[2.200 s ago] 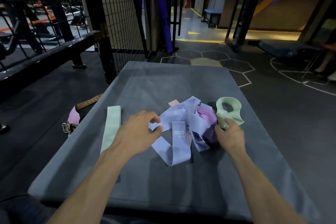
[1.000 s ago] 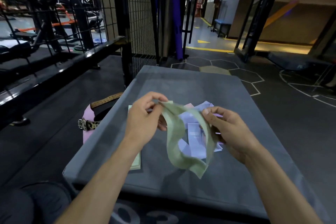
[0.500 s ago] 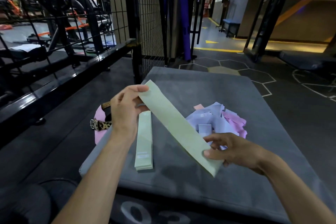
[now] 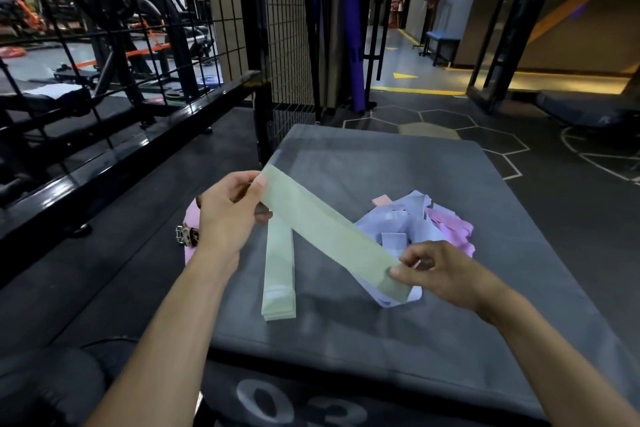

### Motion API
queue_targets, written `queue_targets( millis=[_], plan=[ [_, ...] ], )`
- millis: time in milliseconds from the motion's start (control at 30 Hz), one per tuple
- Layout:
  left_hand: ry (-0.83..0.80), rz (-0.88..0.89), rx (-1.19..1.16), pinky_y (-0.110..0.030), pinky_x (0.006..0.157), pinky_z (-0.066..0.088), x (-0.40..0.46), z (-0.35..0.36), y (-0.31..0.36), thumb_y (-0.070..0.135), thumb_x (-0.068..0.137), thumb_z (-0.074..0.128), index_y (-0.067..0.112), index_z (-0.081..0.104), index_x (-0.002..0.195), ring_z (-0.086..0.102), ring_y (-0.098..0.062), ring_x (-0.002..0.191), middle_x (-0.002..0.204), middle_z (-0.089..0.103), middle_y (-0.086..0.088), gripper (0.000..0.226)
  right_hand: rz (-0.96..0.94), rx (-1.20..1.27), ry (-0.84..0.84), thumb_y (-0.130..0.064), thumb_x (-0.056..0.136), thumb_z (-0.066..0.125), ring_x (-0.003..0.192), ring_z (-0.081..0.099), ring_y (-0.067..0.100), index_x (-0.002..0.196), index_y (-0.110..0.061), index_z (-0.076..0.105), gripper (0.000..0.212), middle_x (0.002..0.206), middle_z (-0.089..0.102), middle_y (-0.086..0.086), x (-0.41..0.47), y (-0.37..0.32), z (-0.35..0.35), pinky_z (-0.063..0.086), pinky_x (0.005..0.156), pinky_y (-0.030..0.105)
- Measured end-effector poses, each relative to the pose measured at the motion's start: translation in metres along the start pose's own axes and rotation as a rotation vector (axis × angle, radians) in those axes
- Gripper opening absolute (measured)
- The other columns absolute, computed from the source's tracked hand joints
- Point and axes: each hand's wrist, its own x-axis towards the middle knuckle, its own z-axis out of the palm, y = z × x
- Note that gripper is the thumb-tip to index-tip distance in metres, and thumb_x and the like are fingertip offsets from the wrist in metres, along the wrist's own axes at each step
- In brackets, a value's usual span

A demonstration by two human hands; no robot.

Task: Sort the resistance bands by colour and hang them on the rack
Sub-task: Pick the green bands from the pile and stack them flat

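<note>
Holding a pale green band (image 4: 332,236) flat and taut between them, both hands pinch one end each. The left hand (image 4: 227,215) grips the far, upper end with its fingers curled around the edge and the thumb on top; the right hand (image 4: 440,272) nips the near, lower end between thumb and forefinger, the other fingers tucked in loosely. The band runs as a wide, smooth strip slanting from the left hand down to the right, lifted clear of the grey padded platform (image 4: 398,333).

Beneath the left hand and the raised strip lies a green stack (image 4: 278,277) of the same pale shade, flattened and pointing away from the person, its near end squared off. Just beyond the right hand sits a loose, tangled pile of lilac bands (image 4: 398,222), with pink bands (image 4: 450,227) crumpled at its far right side and a small peach corner (image 4: 381,199) poking out at the back.

Left of the left hand, off the platform's edge, a pink belt (image 4: 190,218) with a metal buckle (image 4: 185,236) shows. Farther left runs a black rail (image 4: 114,163) under a wire-mesh panel (image 4: 284,28).
</note>
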Motion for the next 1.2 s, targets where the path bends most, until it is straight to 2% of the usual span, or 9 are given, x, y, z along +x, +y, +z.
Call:
queue_targets(
  millis=[100, 200, 367, 500, 633, 700, 833, 1067, 1200],
  plan=[
    [0.02, -0.081, -0.04, -0.034, 0.071, 0.061, 0.007, -0.005, -0.005, 0.017, 0.103, 0.058, 0.007, 0.069, 0.106, 0.071, -0.021, 0.088, 0.099, 0.073, -0.008, 0.015, 0.011, 0.08, -0.075, -0.047, 0.086, 0.073, 0.074, 0.052, 0.01, 0.081, -0.009, 0.065, 0.039, 0.076, 0.059, -0.003, -0.002, -0.003, -0.002, 0.042, 0.074, 0.027],
    [0.085, -0.102, -0.049, -0.03, 0.06, 0.059, 0.011, -0.008, -0.008, 0.014, 0.102, 0.057, 0.007, 0.069, 0.104, 0.07, -0.022, 0.077, 0.098, 0.072, -0.012, 0.013, 0.045, 0.302, -0.165, -0.031, 0.089, 0.074, 0.072, 0.061, 0.015, 0.092, 0.001, 0.062, 0.034, 0.077, 0.065, 0.004, -0.007, -0.01, -0.004, 0.053, 0.072, 0.031],
    [0.141, -0.054, 0.063, -0.029, 0.049, 0.056, 0.014, -0.015, -0.014, 0.004, 0.097, 0.061, 0.015, 0.067, 0.099, 0.069, -0.015, 0.068, 0.093, 0.071, -0.002, 0.013, 0.048, 0.507, 0.008, -0.019, 0.088, 0.074, 0.059, 0.052, 0.025, 0.104, -0.011, 0.067, 0.019, 0.071, 0.058, 0.008, -0.009, -0.016, -0.022, 0.044, 0.052, 0.031],
    [-0.076, -0.115, 0.268, -0.031, 0.052, 0.06, 0.012, -0.022, -0.026, 0.005, 0.099, 0.06, 0.009, 0.071, 0.094, 0.069, -0.024, 0.075, 0.098, 0.074, -0.014, 0.013, -0.028, 0.749, 0.123, -0.018, 0.096, 0.061, 0.059, 0.057, 0.021, 0.09, -0.016, 0.072, 0.012, 0.083, 0.063, 0.012, -0.008, -0.026, -0.023, 0.046, 0.055, 0.028],
    [-0.369, -0.343, 0.359, -0.038, 0.067, 0.064, 0.003, -0.026, -0.03, 0.013, 0.098, 0.065, 0.002, 0.072, 0.098, 0.066, -0.018, 0.069, 0.094, 0.069, -0.018, 0.013, -0.121, 1.009, 0.151, -0.02, 0.1, 0.048, 0.085, 0.069, 0.017, 0.114, -0.017, 0.068, 0.025, 0.116, 0.074, 0.001, -0.003, -0.039, -0.024, 0.049, 0.068, 0.026],
    [-0.553, -0.469, 0.421, -0.042, 0.071, 0.063, -0.001, -0.03, -0.029, 0.022, 0.095, 0.07, 0.002, 0.071, 0.106, 0.067, -0.019, 0.078, 0.099, 0.069, -0.017, 0.023, -0.158, 1.001, 0.199, -0.013, 0.099, 0.049, 0.091, 0.068, 0.016, 0.12, -0.017, 0.065, 0.026, 0.121, 0.073, -0.001, 0.002, -0.04, -0.025, 0.049, 0.067, 0.023],
    [-0.816, -0.508, 0.569, -0.036, 0.067, 0.061, -0.009, -0.036, -0.026, 0.019, 0.086, 0.08, 0.004, 0.066, 0.114, 0.069, -0.018, 0.08, 0.092, 0.069, -0.006, 0.035, -0.096, 0.957, 0.381, -0.012, 0.097, 0.059, 0.073, 0.069, 0.012, 0.106, -0.012, 0.07, 0.014, 0.11, 0.076, 0.004, 0.014, -0.035, -0.022, 0.044, 0.067, 0.026],
    [-0.862, -0.351, 0.711, -0.027, 0.067, 0.057, -0.005, -0.051, -0.02, 0.032, 0.098, 0.066, 0.017, 0.078, 0.093, 0.062, -0.007, 0.077, 0.08, 0.067, 0.008, 0.02, 0.018, 0.855, 0.61, -0.021, 0.095, 0.067, 0.052, 0.041, 0.011, 0.095, -0.009, 0.074, 0.014, 0.064, 0.056, 0.0, 0.031, -0.02, -0.018, 0.039, 0.049, 0.022],
    [-0.874, -0.373, 0.759, -0.026, 0.069, 0.058, -0.003, -0.062, -0.024, 0.027, 0.1, 0.063, 0.017, 0.078, 0.099, 0.063, -0.006, 0.083, 0.092, 0.071, 0.007, 0.018, -0.018, 0.729, 0.629, -0.026, 0.094, 0.069, 0.069, 0.053, 0.013, 0.101, -0.016, 0.076, 0.014, 0.079, 0.062, -0.001, 0.037, -0.016, -0.006, 0.049, 0.065, 0.028]
  ],
)
